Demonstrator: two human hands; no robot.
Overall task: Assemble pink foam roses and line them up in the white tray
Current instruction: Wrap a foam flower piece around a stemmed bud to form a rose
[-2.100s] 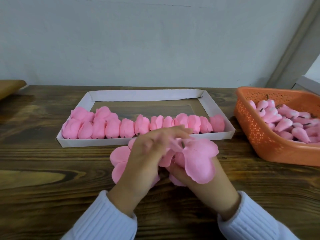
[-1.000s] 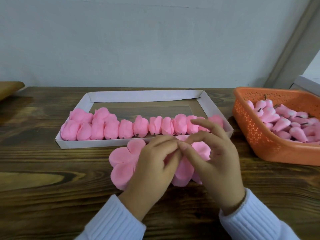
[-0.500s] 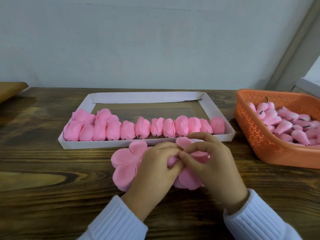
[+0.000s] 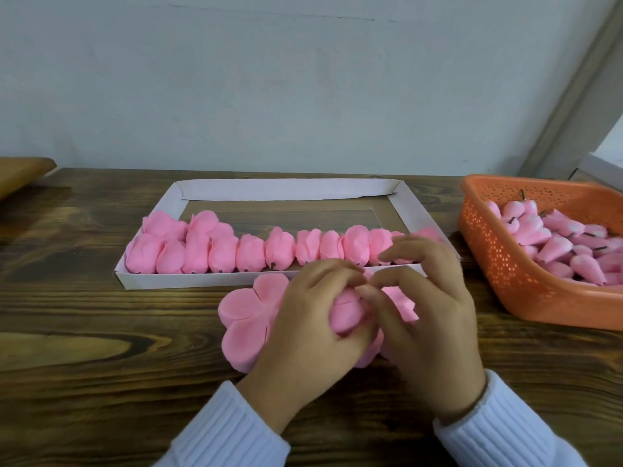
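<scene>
Head view: grips the half-wrapped foam rose (image 4: 347,315) with the left hand (image 4: 313,332), pinches its top petal with the right hand (image 4: 435,325). Shows flat petals (image 4: 246,315) left of that hand, finished roses (image 4: 249,254) in the white tray (image 4: 202,279) just beyond.

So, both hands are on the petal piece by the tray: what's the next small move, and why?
Probably fold the petal piece up around its centre. The left hand and right hand pinch its middle, yet its left petals lie flat on the table, so the rose looks unfinished.
</scene>
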